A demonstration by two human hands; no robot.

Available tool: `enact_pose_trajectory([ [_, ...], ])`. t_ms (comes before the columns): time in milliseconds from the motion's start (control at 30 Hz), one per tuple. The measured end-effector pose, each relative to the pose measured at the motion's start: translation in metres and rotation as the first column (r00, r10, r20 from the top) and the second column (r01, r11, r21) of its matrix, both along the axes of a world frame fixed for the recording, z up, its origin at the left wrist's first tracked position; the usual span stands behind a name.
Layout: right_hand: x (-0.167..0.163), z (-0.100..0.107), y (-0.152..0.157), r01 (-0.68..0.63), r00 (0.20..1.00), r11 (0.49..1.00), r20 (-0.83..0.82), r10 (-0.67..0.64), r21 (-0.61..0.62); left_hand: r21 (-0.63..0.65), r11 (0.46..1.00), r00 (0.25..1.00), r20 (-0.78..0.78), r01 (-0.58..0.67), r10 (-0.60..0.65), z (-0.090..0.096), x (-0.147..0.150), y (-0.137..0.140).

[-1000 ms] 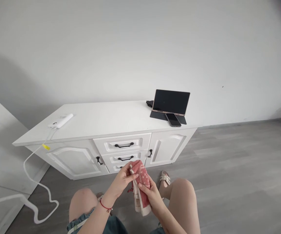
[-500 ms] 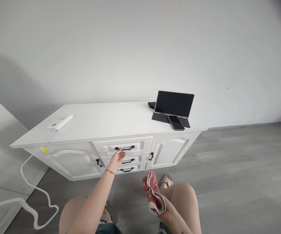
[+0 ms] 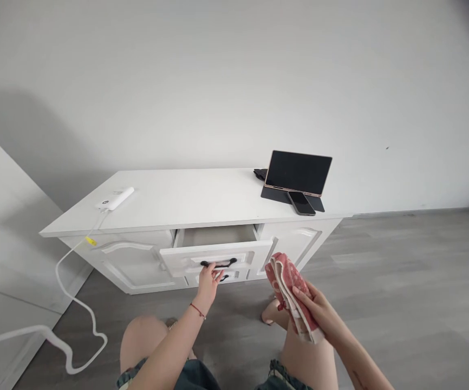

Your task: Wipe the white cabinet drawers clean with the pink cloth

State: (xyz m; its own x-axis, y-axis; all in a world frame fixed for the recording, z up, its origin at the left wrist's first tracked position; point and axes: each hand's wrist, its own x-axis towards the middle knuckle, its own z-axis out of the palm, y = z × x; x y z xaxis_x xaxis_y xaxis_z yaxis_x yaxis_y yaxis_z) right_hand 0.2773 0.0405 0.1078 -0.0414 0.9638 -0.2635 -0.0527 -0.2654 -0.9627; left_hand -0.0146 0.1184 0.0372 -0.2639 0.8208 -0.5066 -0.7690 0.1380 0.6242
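My left hand (image 3: 209, 283) has its fingers hooked on the black drawer handle (image 3: 219, 264) of the top drawer (image 3: 214, 252). That drawer stands pulled partway out, and the part of its inside that shows looks bare. In my right hand (image 3: 319, 309) is a folded red-and-white towel (image 3: 291, 290), held above my right knee, to the right of the drawer. The fingers of this hand wrap round the towel's right side. Below the top drawer, part of a lower drawer's handle (image 3: 224, 278) shows.
On the white cabinet (image 3: 186, 195) a tablet (image 3: 298, 172) stands on its dark cover, a phone (image 3: 301, 203) lying before it. A white device (image 3: 116, 200) with a white cable (image 3: 84, 303) lies at the left. Another white furniture panel (image 3: 11, 227) rises at far left.
My left hand has drawn the top drawer out toward me. My right hand has raised the towel and moved it to the right. The view has shifted slightly.
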Motion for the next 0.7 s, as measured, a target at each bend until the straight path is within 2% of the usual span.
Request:
enact_pose_trajectory([
  [67, 0.0, 0.027, 0.014, -0.064, 0.989, 0.984, 0.139, 0.041, 0.163, 0.009, 1.0, 1.0, -0.006, 0.014, -0.014, -0.004, 0.001, -0.019],
  [200, -0.026, 0.078, 0.053, -0.124, 0.915, 0.883, 0.395, -0.074, 0.452, 0.013, 0.998, 0.998, 0.015, 0.058, -0.058, -0.01, 0.0, -0.053],
  [267, -0.052, 0.093, 0.078, -0.265, 0.87, 0.831, 0.493, -0.013, 0.49, 0.012, 0.997, 0.997, 0.03, 0.071, -0.071, -0.013, 0.0, -0.068],
  [333, -0.084, 0.096, 0.104, -0.435, 0.803, 0.766, 0.589, 0.091, 0.474, 0.004, 0.997, 0.996, 0.038, 0.08, -0.08, -0.016, 0.0, -0.082],
  [433, -0.13, 0.08, 0.138, -0.671, 0.644, 0.681, 0.686, 0.34, 0.293, -0.003, 0.996, 0.995, 0.043, 0.095, -0.094, -0.02, 0.002, -0.101],
  [500, -0.156, 0.059, 0.153, -0.777, 0.563, 0.612, 0.594, 0.575, 0.145, -0.017, 0.995, 0.995, 0.045, 0.095, -0.094, -0.022, 0.003, -0.111],
  [567, -0.178, 0.035, 0.161, -0.864, 0.451, 0.503, 0.412, 0.792, -0.023, -0.033, 0.995, 0.994, 0.054, 0.099, -0.097, -0.025, 0.004, -0.117],
  [600, -0.187, 0.021, 0.163, -0.881, 0.408, 0.468, 0.387, 0.827, -0.071, -0.04, 0.994, 0.994, 0.06, 0.099, -0.097, -0.027, 0.004, -0.119],
  [633, -0.195, 0.008, 0.164, -0.887, 0.379, 0.456, 0.44, 0.814, -0.08, -0.046, 0.994, 0.993, 0.066, 0.097, -0.094, -0.029, 0.004, -0.119],
  [667, -0.202, -0.005, 0.165, -0.893, 0.348, 0.448, 0.55, 0.759, -0.053, -0.052, 0.995, 0.994, 0.072, 0.09, -0.087, -0.03, 0.003, -0.119],
  [700, -0.208, -0.018, 0.165, -0.912, 0.298, 0.41, 0.67, 0.68, -0.01, -0.064, 0.995, 0.994, 0.078, 0.082, -0.077, -0.032, 0.003, -0.119],
])
